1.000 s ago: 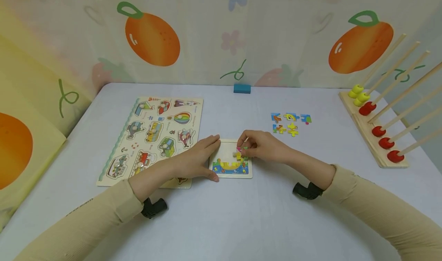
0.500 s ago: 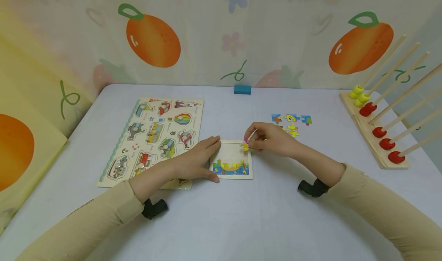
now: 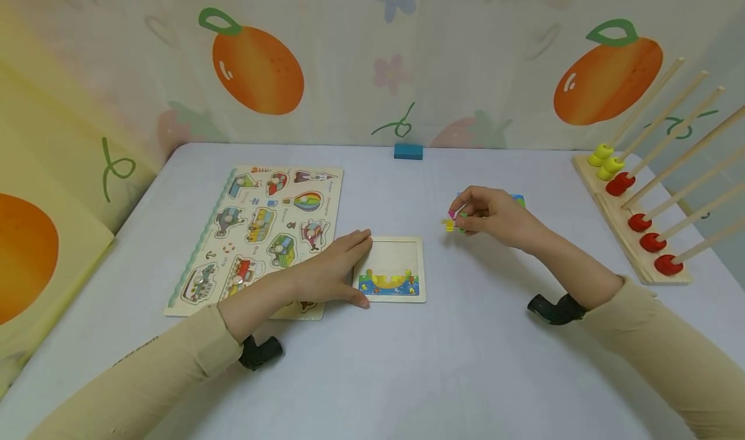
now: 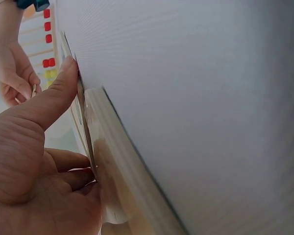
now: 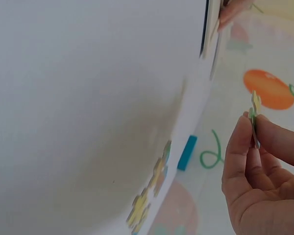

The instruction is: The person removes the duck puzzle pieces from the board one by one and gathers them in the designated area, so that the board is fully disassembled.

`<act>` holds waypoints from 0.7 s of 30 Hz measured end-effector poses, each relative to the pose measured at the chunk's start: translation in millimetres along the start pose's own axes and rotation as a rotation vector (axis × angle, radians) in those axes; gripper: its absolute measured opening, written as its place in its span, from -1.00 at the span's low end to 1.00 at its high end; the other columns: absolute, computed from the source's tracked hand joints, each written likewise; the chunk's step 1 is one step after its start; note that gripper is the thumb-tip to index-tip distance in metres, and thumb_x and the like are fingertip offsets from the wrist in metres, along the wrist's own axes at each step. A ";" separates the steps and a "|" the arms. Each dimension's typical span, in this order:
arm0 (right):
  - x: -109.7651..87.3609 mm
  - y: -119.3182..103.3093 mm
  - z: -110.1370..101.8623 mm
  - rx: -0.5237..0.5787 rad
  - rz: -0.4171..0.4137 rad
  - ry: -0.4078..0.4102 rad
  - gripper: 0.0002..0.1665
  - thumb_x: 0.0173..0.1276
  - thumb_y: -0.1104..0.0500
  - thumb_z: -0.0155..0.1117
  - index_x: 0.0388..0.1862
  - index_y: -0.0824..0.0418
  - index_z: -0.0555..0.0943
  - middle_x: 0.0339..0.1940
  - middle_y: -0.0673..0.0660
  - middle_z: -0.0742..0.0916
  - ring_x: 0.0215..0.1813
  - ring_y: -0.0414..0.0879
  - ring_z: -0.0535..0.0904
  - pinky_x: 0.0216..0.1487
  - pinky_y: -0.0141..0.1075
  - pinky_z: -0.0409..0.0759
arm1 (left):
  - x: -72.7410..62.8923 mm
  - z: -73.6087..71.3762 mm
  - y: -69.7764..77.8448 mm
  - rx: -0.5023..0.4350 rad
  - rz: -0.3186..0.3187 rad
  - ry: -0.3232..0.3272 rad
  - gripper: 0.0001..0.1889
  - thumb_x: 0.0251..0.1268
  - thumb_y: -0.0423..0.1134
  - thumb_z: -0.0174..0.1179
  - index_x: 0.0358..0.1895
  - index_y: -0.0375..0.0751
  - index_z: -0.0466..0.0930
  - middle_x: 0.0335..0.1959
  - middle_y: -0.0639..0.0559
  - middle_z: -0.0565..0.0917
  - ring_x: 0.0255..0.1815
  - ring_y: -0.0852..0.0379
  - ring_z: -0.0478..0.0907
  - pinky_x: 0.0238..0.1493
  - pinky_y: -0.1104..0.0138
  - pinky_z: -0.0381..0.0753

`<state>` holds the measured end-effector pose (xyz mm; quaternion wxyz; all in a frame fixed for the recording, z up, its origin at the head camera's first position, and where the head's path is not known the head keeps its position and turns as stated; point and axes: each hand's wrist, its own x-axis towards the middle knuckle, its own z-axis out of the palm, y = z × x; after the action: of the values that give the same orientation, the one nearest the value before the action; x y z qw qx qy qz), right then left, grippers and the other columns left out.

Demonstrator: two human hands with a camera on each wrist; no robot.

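With the small puzzle tray [image 3: 396,253] as the dial's centre in the head view, the left hand [image 3: 332,268] lies loosely spread on its 9 o'clock edge, wrist crossing the picture board [image 3: 279,220] beyond. Joined pieces [image 3: 388,286] fill the tray's 6 o'clock side. Toward 2, above the table [image 3: 372,375], the right hand [image 3: 491,217] pinches a multicoloured puzzle piece [image 3: 449,224] between thumb and fingers, hiding most of the loose pieces [image 3: 518,199]. A blue block [image 3: 409,151] sits near 12, the bead abacus [image 3: 623,223] near 3.
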<state>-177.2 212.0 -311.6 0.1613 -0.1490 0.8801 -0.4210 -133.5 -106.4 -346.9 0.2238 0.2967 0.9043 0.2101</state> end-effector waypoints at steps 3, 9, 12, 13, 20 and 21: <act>-4.6 5.6 -8.8 -0.019 0.016 0.021 -0.74 0.44 0.20 0.23 0.04 0.26 0.55 -0.18 0.24 0.68 -0.16 0.05 0.69 -0.08 -0.32 0.73 | 0.0 0.4 -0.2 -0.004 0.002 0.000 0.16 0.08 0.08 0.44 0.57 -0.38 -0.10 0.66 -0.18 -0.16 0.69 -0.17 -0.25 0.66 -0.04 -0.10; -13.1 17.1 -28.4 -0.041 0.038 0.068 -0.68 0.45 0.17 0.22 0.10 0.29 0.52 -0.18 0.14 0.64 -0.23 -0.18 0.65 -0.12 -0.38 0.71 | -1.1 -0.7 0.9 -0.007 0.000 -0.001 0.16 0.08 0.08 0.44 0.57 -0.39 -0.11 0.66 -0.18 -0.17 0.69 -0.18 -0.26 0.67 -0.04 -0.12; -16.2 23.9 -37.8 -0.040 0.047 0.087 -0.64 0.45 0.17 0.22 0.13 0.32 0.51 -0.16 0.12 0.63 -0.21 -0.28 0.61 -0.10 -0.42 0.72 | -1.4 -1.1 1.1 -0.004 0.000 -0.001 0.16 0.08 0.08 0.44 0.57 -0.39 -0.11 0.66 -0.19 -0.17 0.69 -0.18 -0.25 0.66 -0.04 -0.11; -17.1 26.3 -40.8 -0.043 0.050 0.093 -0.64 0.45 0.17 0.22 0.14 0.32 0.51 -0.16 0.11 0.62 -0.21 -0.30 0.61 -0.10 -0.42 0.72 | -1.3 -1.0 1.1 -0.003 0.000 -0.001 0.16 0.08 0.08 0.44 0.57 -0.39 -0.11 0.66 -0.19 -0.17 0.69 -0.18 -0.25 0.66 -0.04 -0.11; -21.1 43.6 -57.0 -0.096 0.089 0.126 -0.64 0.47 0.19 0.18 0.16 0.34 0.51 -0.18 0.11 0.62 -0.23 -0.34 0.61 -0.11 -0.44 0.73 | -1.4 -1.0 1.6 -0.004 0.002 0.000 0.16 0.08 0.07 0.45 0.57 -0.39 -0.10 0.66 -0.18 -0.16 0.69 -0.18 -0.25 0.66 -0.04 -0.09; -21.1 45.9 -58.3 -0.103 0.101 0.129 -0.64 0.47 0.18 0.18 0.16 0.33 0.51 -0.18 0.11 0.62 -0.23 -0.34 0.60 -0.11 -0.45 0.73 | -1.5 -1.1 1.7 -0.005 0.003 0.001 0.16 0.08 0.07 0.45 0.57 -0.39 -0.10 0.66 -0.18 -0.16 0.69 -0.18 -0.25 0.66 -0.04 -0.09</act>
<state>-187.8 288.4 -309.8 0.1176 -0.0850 0.9156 -0.3751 -132.3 -106.3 -344.7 0.2239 0.2975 0.9034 0.2128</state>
